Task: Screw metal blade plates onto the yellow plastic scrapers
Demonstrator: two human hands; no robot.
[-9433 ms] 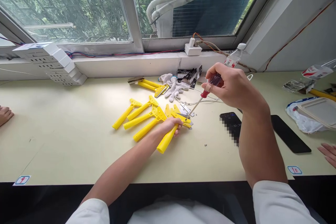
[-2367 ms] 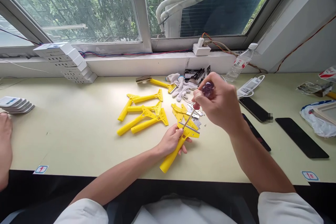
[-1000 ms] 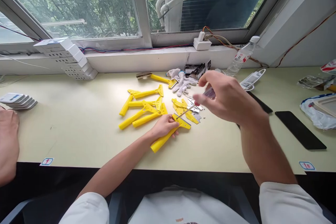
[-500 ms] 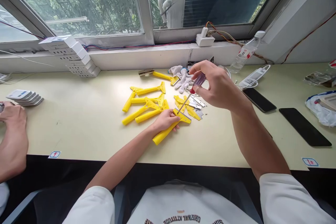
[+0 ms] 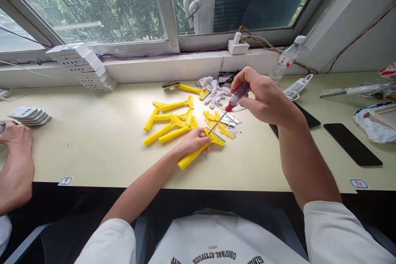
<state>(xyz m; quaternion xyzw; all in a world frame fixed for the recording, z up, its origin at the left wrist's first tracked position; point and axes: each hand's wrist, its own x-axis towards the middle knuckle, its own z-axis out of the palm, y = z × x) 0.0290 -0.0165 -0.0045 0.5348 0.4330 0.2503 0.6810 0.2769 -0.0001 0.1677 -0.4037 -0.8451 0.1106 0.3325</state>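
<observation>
My left hand presses a yellow plastic scraper flat on the pale table, gripping it just below its head. My right hand holds a screwdriver with a red and purple handle. Its thin shaft slants down to the left and the tip rests on the scraper's head, where a metal blade strip lies. Several more yellow scrapers lie in a loose pile just left of my hands. Loose yellow plates and metal blades sit right of the tip.
White gloves and small black packs lie behind the pile. Two dark phones lie at the right, near a water bottle and a charger. Stacked white boxes stand on the sill. Another person's hand rests at the left edge.
My right hand shifted slightly right and tilted the screwdriver lower, its tip staying on the scraper head. The left hand kept holding the scraper down. The view drifted a little.
</observation>
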